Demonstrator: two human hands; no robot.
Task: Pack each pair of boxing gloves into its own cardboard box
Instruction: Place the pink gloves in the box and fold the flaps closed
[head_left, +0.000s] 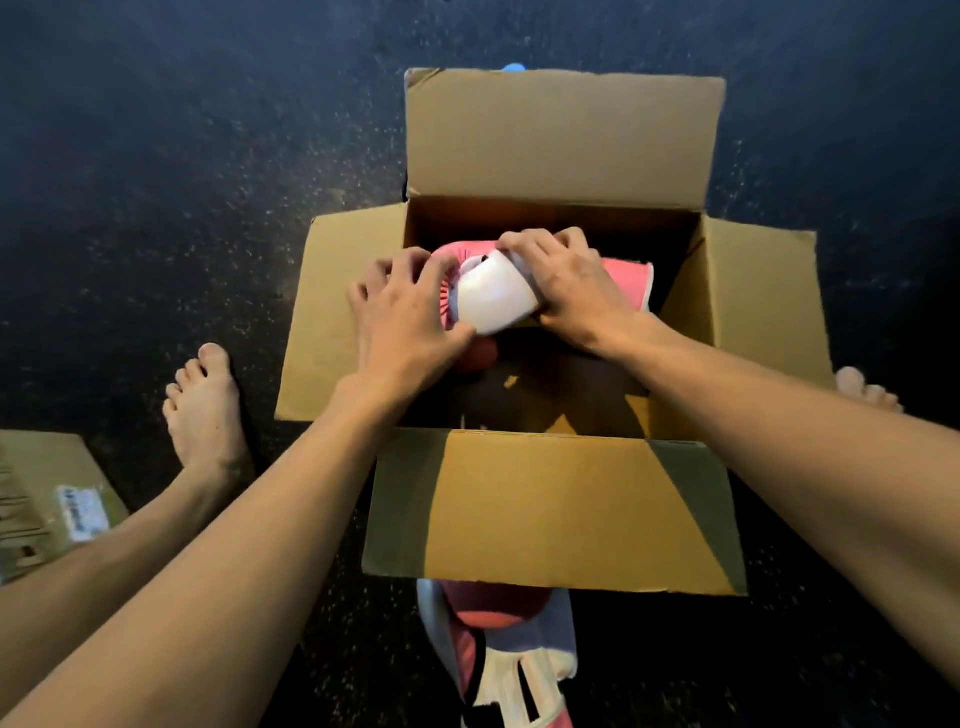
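An open cardboard box (550, 509) stands on the dark floor with all its flaps spread out. Inside, against the far wall, lies a pink and white boxing glove (493, 293). My left hand (402, 317) grips its left side, fingers curled over the pink padding. My right hand (563, 283) presses on its top and right side, partly hiding the pink cuff. A second pink and white boxing glove (498, 649) lies on the floor just below the box's near flap, partly hidden by it.
Another cardboard box (47, 499) with a white label sits at the left edge. My bare feet rest on the floor, the left foot (208, 410) beside the box, the right foot's toes (865, 387) behind the right flap. A small blue object (514, 67) peeks over the far flap.
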